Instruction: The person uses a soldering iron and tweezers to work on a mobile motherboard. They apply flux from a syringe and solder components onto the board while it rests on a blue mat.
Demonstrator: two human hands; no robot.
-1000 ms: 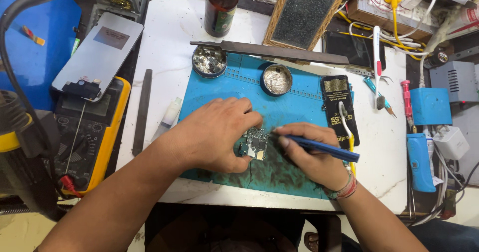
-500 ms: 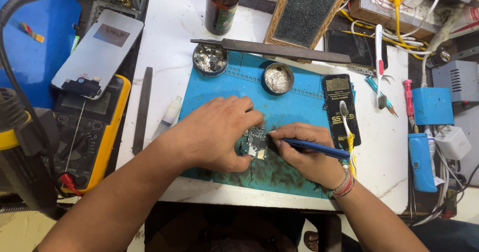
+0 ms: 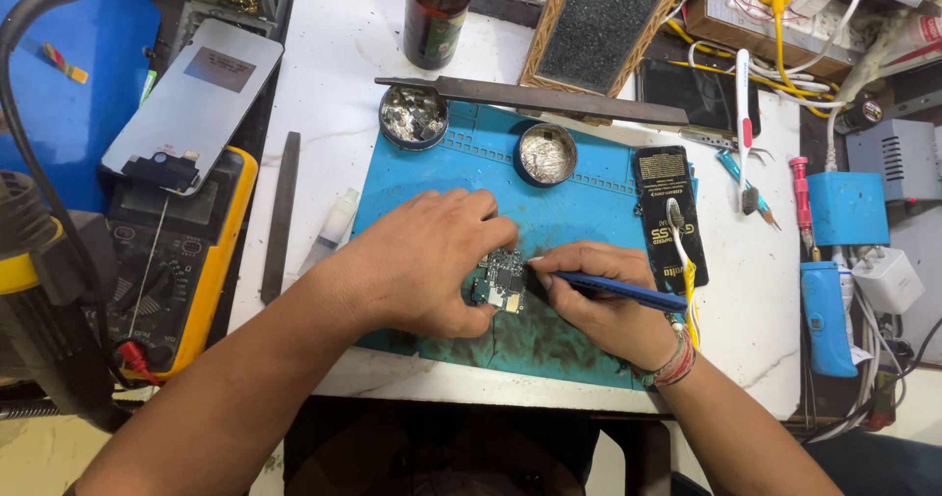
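Note:
A small phone circuit board (image 3: 502, 282) lies on the blue work mat (image 3: 579, 211). My left hand (image 3: 417, 261) presses down on the board's left side, fingers curled over it. My right hand (image 3: 599, 300) grips a blue pen-shaped tool (image 3: 618, 291) and its tip touches the board's right edge. Most of the board is hidden under my left fingers.
Two round metal tins (image 3: 413, 116) (image 3: 548, 153) sit at the mat's far edge beside a long metal file (image 3: 530, 96). A yellow multimeter (image 3: 167, 261) with a phone screen (image 3: 191, 99) on it lies left. A black pack (image 3: 670, 216), toothbrush (image 3: 743, 123), screwdriver (image 3: 803, 207), chargers and cables crowd the right.
My right hand has slid slightly left with the blue tool, bringing its tip against the board. My left hand stays on the board.

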